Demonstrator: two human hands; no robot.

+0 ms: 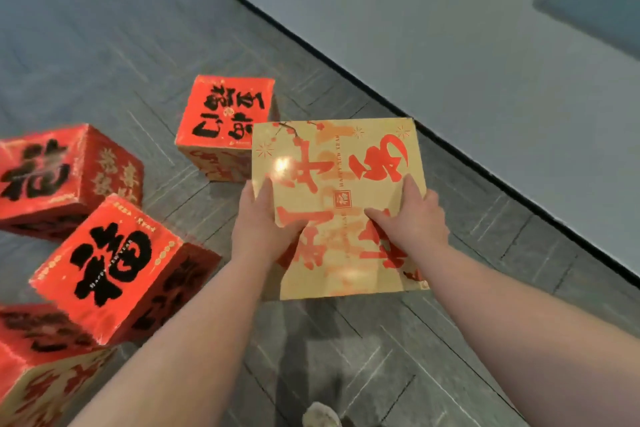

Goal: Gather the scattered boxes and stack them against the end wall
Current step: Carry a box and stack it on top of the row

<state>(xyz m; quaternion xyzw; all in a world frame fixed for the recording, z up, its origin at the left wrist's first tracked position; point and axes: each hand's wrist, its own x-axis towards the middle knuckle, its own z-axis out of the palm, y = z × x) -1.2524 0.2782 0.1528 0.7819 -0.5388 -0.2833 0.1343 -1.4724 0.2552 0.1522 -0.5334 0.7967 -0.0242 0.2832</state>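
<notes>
Gold box (pixel 341 184), centre frame, held above the floor (pixel 381 340): left hand (pixel 261 218) grips its 9 o'clock edge, right hand (pixel 412 215) its 3 o'clock edge, fingers curled around it. Four red boxes (pixel 110 267) lie scattered from 7 to 11 o'clock; wall (pixel 450 45) at 1 o'clock.

We are seeing a grey wood-plank floor (pixel 398 357) stretching across the view. A pale wall (pixel 450 45) is running along its right side, edged by a dark baseboard (pixel 346 66). Part of a light shoe (pixel 320 414) is showing at the bottom edge.
</notes>
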